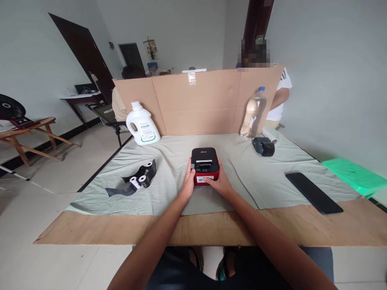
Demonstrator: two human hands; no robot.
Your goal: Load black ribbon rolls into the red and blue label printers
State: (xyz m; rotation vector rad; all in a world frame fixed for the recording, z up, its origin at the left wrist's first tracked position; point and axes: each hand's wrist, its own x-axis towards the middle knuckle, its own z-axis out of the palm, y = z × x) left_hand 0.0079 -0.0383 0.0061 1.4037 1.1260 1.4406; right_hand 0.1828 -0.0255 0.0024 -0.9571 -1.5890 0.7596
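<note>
A small black and red receipt printer sits on the grey-green cloth near the middle of the table. Its dark top carries a slot, and a white label shows on the red front. Against its left side is my left hand, fingers wrapped along the edge. My right hand grips the opposite side, with the thumb over the front label. Left of the printer lie several paper rolls with dark strips unrolled from them.
A white jug and a clear bottle with a blue cap stand before a cardboard screen. At right lie a dark handheld device and a long black slab. A green stool is beyond the right edge. People sit behind the screen.
</note>
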